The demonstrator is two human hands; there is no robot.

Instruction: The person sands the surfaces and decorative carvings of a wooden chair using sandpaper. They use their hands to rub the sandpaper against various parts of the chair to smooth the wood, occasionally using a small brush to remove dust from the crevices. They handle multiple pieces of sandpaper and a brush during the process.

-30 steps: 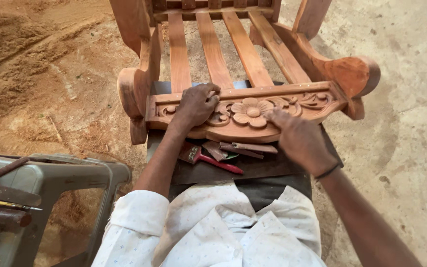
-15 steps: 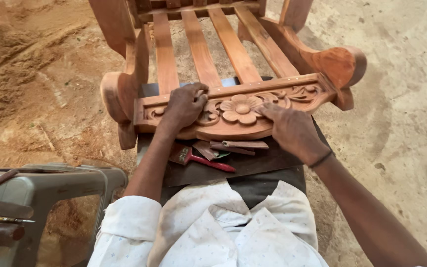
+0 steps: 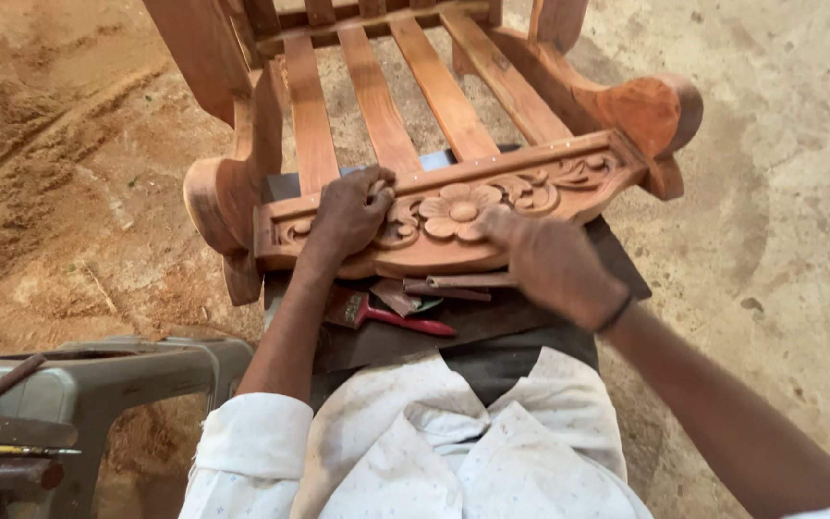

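A wooden chair (image 3: 377,96) with slatted seat lies in front of me, its carved front rail (image 3: 559,183) facing up. A carved flower (image 3: 449,213) marks the rail's middle. My left hand (image 3: 343,216) curls over the rail's top edge, left of the flower. My right hand (image 3: 549,264), motion-blurred, presses its fingers on the carving just right of the flower; anything under the fingers is hidden.
Below the rail, a red-handled brush (image 3: 405,322) and some small brown pieces (image 3: 453,286) lie on a dark board (image 3: 501,322) over my lap. A grey plastic stool (image 3: 136,370) with tools (image 3: 12,432) stands at lower left. Sawdust (image 3: 31,144) covers the ground at left, concrete (image 3: 780,192) at right.
My right hand has slid left along the carving toward the flower and is now blurred. My left hand keeps its hold. The view has drifted, so the chair sits further left.
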